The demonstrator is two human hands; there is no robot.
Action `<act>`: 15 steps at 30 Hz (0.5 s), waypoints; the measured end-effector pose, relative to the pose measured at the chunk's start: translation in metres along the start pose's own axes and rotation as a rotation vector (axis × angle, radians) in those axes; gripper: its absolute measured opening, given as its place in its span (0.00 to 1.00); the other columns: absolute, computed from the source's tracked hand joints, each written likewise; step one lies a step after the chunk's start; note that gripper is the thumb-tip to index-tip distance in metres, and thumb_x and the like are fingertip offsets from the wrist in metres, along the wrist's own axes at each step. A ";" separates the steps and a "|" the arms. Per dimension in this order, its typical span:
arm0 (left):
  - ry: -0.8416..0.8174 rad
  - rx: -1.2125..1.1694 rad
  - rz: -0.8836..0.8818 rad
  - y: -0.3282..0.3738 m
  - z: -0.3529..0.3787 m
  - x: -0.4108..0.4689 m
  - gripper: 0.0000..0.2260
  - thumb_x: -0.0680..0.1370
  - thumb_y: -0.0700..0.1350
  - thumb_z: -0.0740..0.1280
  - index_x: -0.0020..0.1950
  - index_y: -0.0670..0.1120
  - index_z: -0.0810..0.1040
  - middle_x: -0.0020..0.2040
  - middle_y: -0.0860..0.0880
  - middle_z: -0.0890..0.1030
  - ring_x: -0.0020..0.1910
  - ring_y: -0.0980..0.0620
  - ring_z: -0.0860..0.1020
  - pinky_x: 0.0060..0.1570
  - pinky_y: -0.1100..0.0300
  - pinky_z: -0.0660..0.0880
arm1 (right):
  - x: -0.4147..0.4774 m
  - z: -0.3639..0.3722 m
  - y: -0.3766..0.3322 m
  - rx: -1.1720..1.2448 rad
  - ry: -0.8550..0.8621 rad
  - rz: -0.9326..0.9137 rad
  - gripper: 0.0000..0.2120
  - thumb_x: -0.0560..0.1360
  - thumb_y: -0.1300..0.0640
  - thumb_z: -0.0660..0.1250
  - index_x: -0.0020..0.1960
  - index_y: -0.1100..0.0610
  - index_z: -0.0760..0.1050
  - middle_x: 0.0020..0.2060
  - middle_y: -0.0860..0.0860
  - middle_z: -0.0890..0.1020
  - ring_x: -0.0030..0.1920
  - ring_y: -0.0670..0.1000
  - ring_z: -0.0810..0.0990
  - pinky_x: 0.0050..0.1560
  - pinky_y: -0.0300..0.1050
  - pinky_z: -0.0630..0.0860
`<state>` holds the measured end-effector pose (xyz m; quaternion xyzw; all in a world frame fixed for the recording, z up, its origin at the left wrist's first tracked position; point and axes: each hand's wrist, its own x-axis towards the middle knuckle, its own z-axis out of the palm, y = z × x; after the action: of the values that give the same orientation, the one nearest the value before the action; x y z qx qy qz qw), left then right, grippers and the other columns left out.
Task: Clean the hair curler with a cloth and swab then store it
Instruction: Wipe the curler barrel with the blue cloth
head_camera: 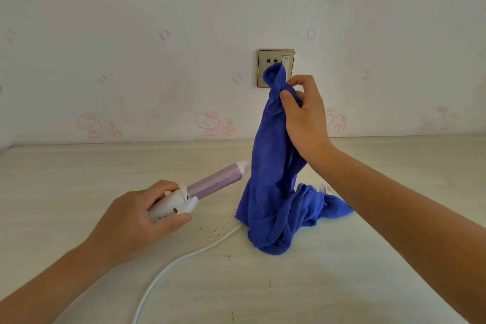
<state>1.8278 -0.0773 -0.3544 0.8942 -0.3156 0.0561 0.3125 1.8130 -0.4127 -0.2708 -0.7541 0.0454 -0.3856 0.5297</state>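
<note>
L hand point(136, 218): fingers point(176, 218) clenched round white handle of hair curler point(210, 188), held over table point(79, 179); lilac barrel angled twd blue cloth point(268, 192), tip near it. R hand point(302, 118): thumb & fingers pinch cloth near top; lower end bunched on table. White cord point(184, 258) runs to cloth base. Wall socket point(273, 60) behind.

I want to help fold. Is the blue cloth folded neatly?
No. The blue cloth hangs bunched from the right hand, its lower end crumpled on the table.
</note>
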 end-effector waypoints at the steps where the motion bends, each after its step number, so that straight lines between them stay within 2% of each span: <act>1: -0.005 0.050 0.006 -0.004 -0.001 -0.003 0.21 0.68 0.73 0.68 0.57 0.65 0.75 0.40 0.59 0.82 0.33 0.55 0.78 0.31 0.59 0.72 | -0.008 -0.004 0.003 -0.042 -0.062 0.004 0.07 0.82 0.57 0.63 0.55 0.45 0.72 0.39 0.46 0.83 0.39 0.46 0.81 0.39 0.37 0.75; 3: -0.010 0.127 0.008 -0.011 -0.002 -0.010 0.21 0.68 0.74 0.67 0.56 0.66 0.74 0.41 0.62 0.82 0.35 0.57 0.79 0.34 0.59 0.74 | -0.037 -0.013 0.009 -0.176 -0.267 -0.032 0.08 0.80 0.55 0.65 0.53 0.42 0.73 0.40 0.41 0.81 0.39 0.43 0.79 0.42 0.40 0.75; 5: -0.002 0.181 -0.007 -0.019 -0.005 -0.017 0.21 0.67 0.74 0.67 0.56 0.66 0.74 0.42 0.64 0.83 0.37 0.61 0.80 0.36 0.60 0.75 | -0.071 -0.025 0.016 -0.346 -0.523 -0.067 0.08 0.76 0.48 0.67 0.54 0.40 0.73 0.45 0.38 0.80 0.44 0.42 0.78 0.46 0.41 0.75; 8: -0.002 0.254 -0.020 -0.028 -0.008 -0.025 0.24 0.66 0.73 0.67 0.58 0.64 0.76 0.44 0.66 0.82 0.41 0.63 0.79 0.40 0.62 0.73 | -0.112 -0.041 0.030 -0.666 -0.842 -0.189 0.22 0.70 0.38 0.68 0.63 0.37 0.71 0.57 0.34 0.76 0.59 0.39 0.73 0.63 0.39 0.67; 9: 0.001 0.270 -0.021 -0.030 -0.008 -0.026 0.25 0.66 0.73 0.67 0.59 0.64 0.77 0.46 0.66 0.81 0.41 0.63 0.79 0.40 0.62 0.73 | -0.120 -0.044 0.036 -0.732 -0.876 -0.220 0.25 0.70 0.38 0.68 0.67 0.37 0.70 0.63 0.33 0.73 0.63 0.39 0.71 0.68 0.40 0.63; 11: -0.006 0.298 -0.020 -0.032 -0.008 -0.027 0.26 0.67 0.72 0.67 0.60 0.62 0.77 0.48 0.65 0.81 0.43 0.61 0.79 0.41 0.61 0.73 | -0.127 -0.046 0.044 -0.727 -0.827 -0.236 0.24 0.73 0.43 0.68 0.69 0.40 0.71 0.67 0.35 0.72 0.66 0.42 0.70 0.70 0.41 0.61; 13: -0.035 0.321 -0.010 -0.033 -0.008 -0.025 0.26 0.67 0.74 0.65 0.60 0.62 0.77 0.48 0.65 0.80 0.43 0.61 0.78 0.41 0.61 0.73 | -0.123 -0.042 0.050 -0.661 -0.758 -0.222 0.20 0.74 0.50 0.69 0.66 0.43 0.75 0.65 0.37 0.74 0.64 0.44 0.72 0.68 0.42 0.63; 15: -0.058 0.328 -0.004 -0.034 -0.009 -0.020 0.26 0.68 0.76 0.64 0.58 0.62 0.77 0.46 0.63 0.78 0.44 0.62 0.77 0.40 0.60 0.74 | -0.113 -0.032 0.054 -0.642 -0.710 -0.209 0.17 0.74 0.53 0.70 0.63 0.44 0.76 0.61 0.38 0.76 0.61 0.45 0.73 0.66 0.47 0.67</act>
<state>1.8331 -0.0409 -0.3714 0.9350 -0.3095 0.0805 0.1532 1.7322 -0.4070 -0.3721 -0.9648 -0.0975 -0.1225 0.2115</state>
